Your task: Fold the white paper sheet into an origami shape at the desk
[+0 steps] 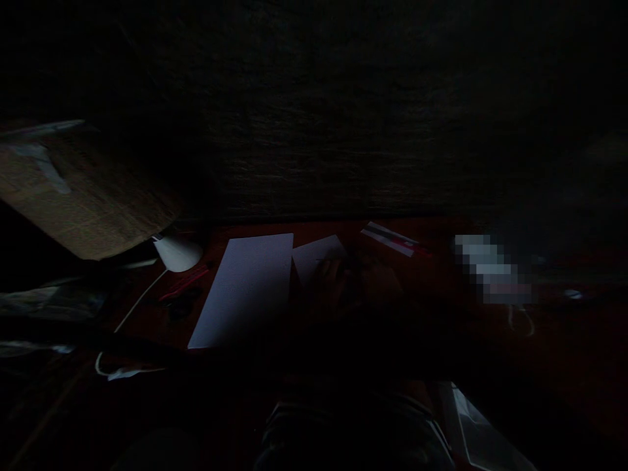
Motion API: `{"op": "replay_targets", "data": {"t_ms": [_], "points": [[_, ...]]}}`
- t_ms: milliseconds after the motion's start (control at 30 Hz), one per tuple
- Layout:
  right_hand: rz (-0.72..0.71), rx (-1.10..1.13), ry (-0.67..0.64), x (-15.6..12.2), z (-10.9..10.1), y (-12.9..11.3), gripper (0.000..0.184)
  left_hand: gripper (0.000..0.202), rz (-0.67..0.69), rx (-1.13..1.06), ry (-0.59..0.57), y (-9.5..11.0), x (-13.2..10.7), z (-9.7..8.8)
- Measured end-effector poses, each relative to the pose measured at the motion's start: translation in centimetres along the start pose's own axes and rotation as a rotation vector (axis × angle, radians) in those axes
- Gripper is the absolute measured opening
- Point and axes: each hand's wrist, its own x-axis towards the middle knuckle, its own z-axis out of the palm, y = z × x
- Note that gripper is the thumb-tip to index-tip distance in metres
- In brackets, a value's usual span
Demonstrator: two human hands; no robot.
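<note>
Dark red desk [432, 261], head view: one hand [333, 284] is lying on a small paper sheet [314, 255], which is sitting just beside a larger paper sheet [240, 291]; too dark to tell grasping or released.

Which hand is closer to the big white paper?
Probably the left hand: it lies on the smaller paper sheet, right beside the big white paper in this view. The right hand is lost in the dark, so I cannot place it.
</note>
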Motion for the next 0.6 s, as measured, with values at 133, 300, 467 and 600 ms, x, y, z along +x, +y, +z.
{"op": "replay_targets", "data": {"t_ms": [133, 300, 467, 600], "points": [[-0.022, 0.006, -0.003, 0.2, 0.3, 0.2, 0.045, 0.072, 0.000, 0.007, -0.001, -0.1, 0.4, -0.2], [-0.012, 0.000, -0.009, 0.3, -0.2, 0.3, 0.045, 0.067, -0.021, -0.027, 0.028, -0.2, 0.6, -0.5], [0.004, -0.057, 0.012, 0.1, -1.1, 0.6, 0.040, 0.058, -0.056, -0.103, 0.062, -0.1, 0.7, -1.1], [0.054, -0.097, -0.006, -0.1, -1.9, 1.1, 0.036, 0.055, -0.075, -0.101, 0.042, -0.2, 0.7, -1.3]]}}
